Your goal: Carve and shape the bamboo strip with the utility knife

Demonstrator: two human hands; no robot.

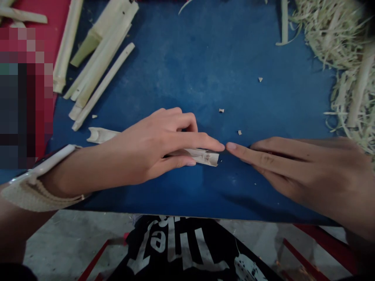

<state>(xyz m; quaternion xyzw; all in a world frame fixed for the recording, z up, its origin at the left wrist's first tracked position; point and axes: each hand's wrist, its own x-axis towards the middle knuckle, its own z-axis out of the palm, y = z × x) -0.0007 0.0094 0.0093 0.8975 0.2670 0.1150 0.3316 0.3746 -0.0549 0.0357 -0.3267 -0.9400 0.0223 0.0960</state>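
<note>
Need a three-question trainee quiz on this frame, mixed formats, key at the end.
1. True or false: on the blue table, the left hand covers part of a split stick.

2. The right hand has its index fingertip closest to:
A) the shavings
B) the left index fingertip
C) the floor

3. Fill in: a woven band goes around the ____ wrist.

Key: 1. True. 2. B. 3. left.
</note>
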